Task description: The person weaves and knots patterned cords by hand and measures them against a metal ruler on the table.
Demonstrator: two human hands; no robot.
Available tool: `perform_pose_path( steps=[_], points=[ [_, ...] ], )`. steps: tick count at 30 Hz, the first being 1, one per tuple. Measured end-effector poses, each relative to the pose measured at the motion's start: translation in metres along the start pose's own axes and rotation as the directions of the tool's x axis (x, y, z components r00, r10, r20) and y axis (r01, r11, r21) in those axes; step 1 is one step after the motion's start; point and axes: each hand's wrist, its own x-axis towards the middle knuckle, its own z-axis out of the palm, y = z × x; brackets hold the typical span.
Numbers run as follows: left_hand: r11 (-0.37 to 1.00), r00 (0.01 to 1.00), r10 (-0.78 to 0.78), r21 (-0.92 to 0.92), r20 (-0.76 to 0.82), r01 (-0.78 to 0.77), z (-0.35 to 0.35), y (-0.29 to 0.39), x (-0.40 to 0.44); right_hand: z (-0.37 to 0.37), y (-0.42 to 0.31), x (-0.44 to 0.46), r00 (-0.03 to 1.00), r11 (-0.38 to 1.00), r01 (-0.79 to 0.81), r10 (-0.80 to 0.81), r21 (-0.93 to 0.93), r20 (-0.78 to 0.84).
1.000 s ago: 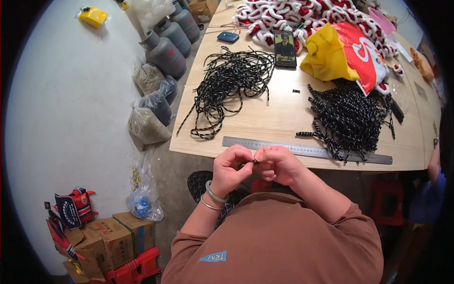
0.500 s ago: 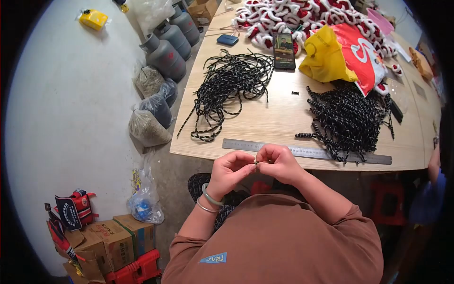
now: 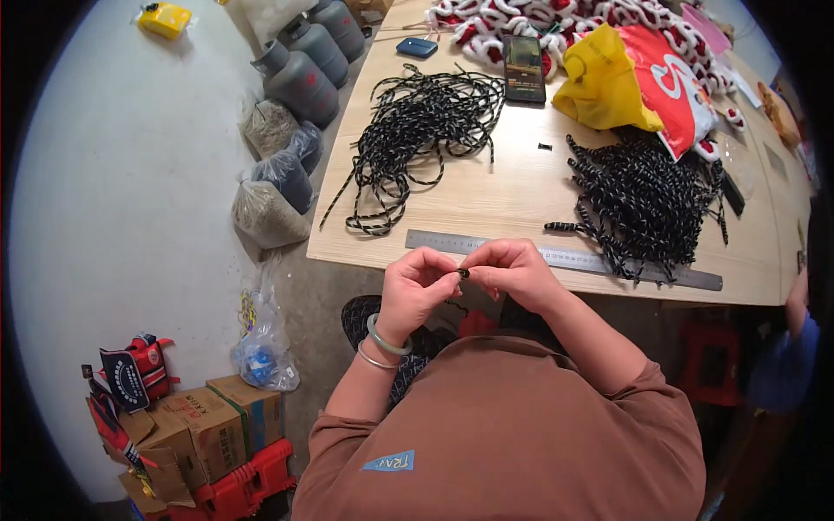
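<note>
Left hand (image 3: 415, 291) and right hand (image 3: 514, 271) pinching a small dark piece (image 3: 463, 273) before the table's (image 3: 486, 200) near edge, ruler (image 3: 486, 247) along that edge, bare tabletop between cord piles.

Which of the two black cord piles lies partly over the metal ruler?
The right-hand pile: its lower strands cross the ruler, while the left-hand pile lies off it.

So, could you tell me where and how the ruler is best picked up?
The ruler is probably best gripped at its left end, from above, pinching both long edges: it lies flat on the table, that end is uncovered, and black cords overlap it further right.
</note>
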Motion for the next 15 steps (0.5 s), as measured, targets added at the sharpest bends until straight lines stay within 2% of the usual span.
perform_pose_path(
  steps=[6,11,15],
  points=[
    [0.999,0.999,0.037,-0.029,0.037,-0.036,-0.0018,0.0004,0.0011,0.0057,-0.0093,-0.0022,0.994,0.968,0.105,-0.105,-0.23,0.011],
    [0.998,0.997,0.061,0.013,0.043,-0.062,-0.0033,-0.0032,0.0015,0.0093,-0.0081,-0.0021,0.97,0.87,0.221,-0.245,-0.441,0.003],
    [0.999,1.0,0.019,0.05,0.007,-0.019,0.0026,0.0012,0.0004,0.0097,-0.0054,-0.0019,0.975,0.898,0.184,-0.218,-0.401,-0.04]
  ],
)
